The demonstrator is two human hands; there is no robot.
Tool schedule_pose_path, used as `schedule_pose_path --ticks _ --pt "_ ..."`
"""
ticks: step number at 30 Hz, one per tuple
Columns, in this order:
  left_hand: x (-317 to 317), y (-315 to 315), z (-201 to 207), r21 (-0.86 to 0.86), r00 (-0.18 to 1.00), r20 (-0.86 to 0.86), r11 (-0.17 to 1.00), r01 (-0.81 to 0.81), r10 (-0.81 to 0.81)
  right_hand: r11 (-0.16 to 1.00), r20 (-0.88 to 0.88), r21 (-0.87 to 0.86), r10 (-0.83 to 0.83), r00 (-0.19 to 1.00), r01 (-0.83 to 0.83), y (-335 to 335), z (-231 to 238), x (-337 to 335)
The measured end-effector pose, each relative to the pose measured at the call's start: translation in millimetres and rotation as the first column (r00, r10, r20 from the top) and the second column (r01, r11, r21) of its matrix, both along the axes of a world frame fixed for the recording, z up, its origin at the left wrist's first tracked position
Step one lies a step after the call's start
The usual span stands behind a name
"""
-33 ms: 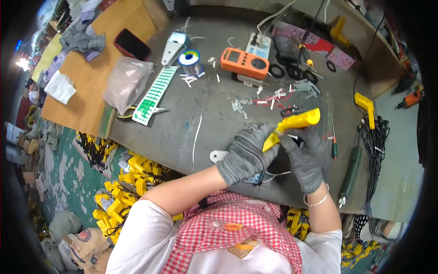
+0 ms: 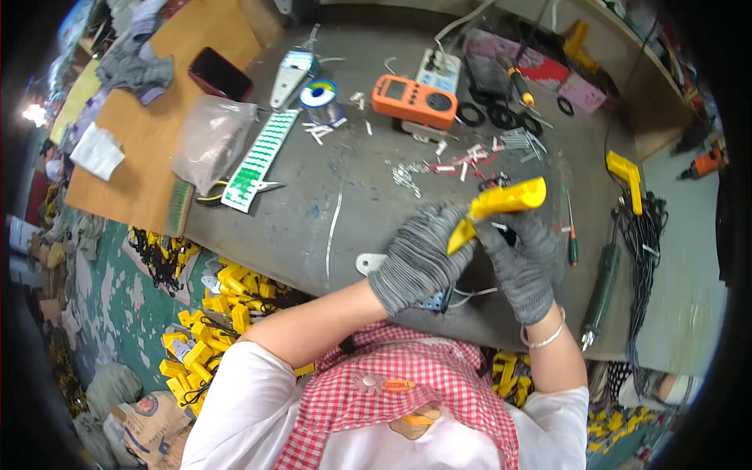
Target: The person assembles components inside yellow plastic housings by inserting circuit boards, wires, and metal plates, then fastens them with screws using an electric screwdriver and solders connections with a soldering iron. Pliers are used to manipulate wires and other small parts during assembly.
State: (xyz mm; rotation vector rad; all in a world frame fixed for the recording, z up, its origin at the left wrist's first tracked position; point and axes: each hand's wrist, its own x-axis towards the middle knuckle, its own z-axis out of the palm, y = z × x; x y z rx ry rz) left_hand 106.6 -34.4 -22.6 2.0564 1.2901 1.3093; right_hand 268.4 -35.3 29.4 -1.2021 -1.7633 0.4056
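A bent yellow plastic housing (image 2: 507, 199) is gripped by my gloved left hand (image 2: 423, 254), its wide end pointing to the right. My gloved right hand (image 2: 523, 262) is closed against the housing's lower side. A small white piece and something dark show between its fingers, but what it pinches is mostly hidden. A pale metal tab with a hole (image 2: 366, 263) sticks out left of my left hand. Beneath my hands, a blue part (image 2: 433, 301) and a white cable (image 2: 476, 294) are partly covered.
Ahead lie an orange meter (image 2: 413, 102), a solder spool (image 2: 319, 102), small chain-like metal parts (image 2: 407, 176), and black rings (image 2: 501, 117). A green-handled screwdriver (image 2: 573, 247) and soldering iron (image 2: 601, 294) lie right. A plastic bag (image 2: 210, 145) lies left; yellow housings (image 2: 235, 286) are heaped below.
The whole view has shifted slightly, so the bench things sit a little further left and up. Both hands stay at the yellow housing, which is turned very slightly.
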Motion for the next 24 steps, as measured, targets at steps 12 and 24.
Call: schedule_pose_path --ticks 12,24 --pt "-7 2 17 -0.126 0.997 -0.01 0.989 0.074 -0.076 0.995 0.171 -0.102 0.009 0.985 0.009 6 22 16" --pt "-4 7 21 -0.23 0.995 0.028 0.968 0.102 -0.098 0.98 0.33 -0.196 0.025 0.944 0.043 4 28 15"
